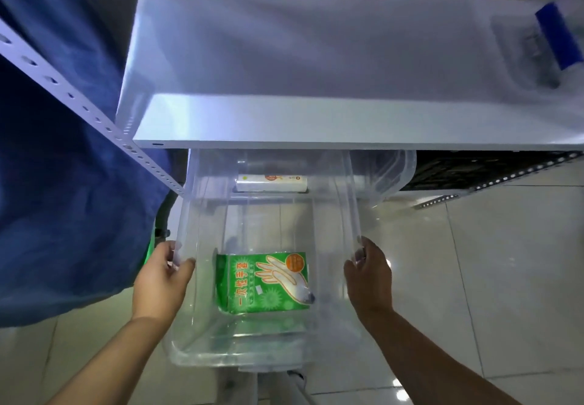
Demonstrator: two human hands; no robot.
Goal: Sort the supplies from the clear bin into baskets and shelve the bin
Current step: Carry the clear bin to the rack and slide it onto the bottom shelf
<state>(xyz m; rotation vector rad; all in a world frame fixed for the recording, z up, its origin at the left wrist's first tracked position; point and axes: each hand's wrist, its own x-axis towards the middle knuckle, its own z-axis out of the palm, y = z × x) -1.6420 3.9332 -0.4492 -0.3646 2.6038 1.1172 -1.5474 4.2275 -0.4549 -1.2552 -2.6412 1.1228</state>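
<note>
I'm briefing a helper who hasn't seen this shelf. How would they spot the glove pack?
Find the clear bin held at its rim by the left hand and right hand, under the white shelf. The glove pack lies inside: bright green with a hand drawing, unlike the white roll farther back.

The clear plastic bin [350, 202], far end under the white shelf, holds a green glove packet [264, 281] near and a white roll [271, 182] far.

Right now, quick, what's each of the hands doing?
Left hand: closed on the left rim of the clear bin.
Right hand: closed on the bin's right rim.
</note>
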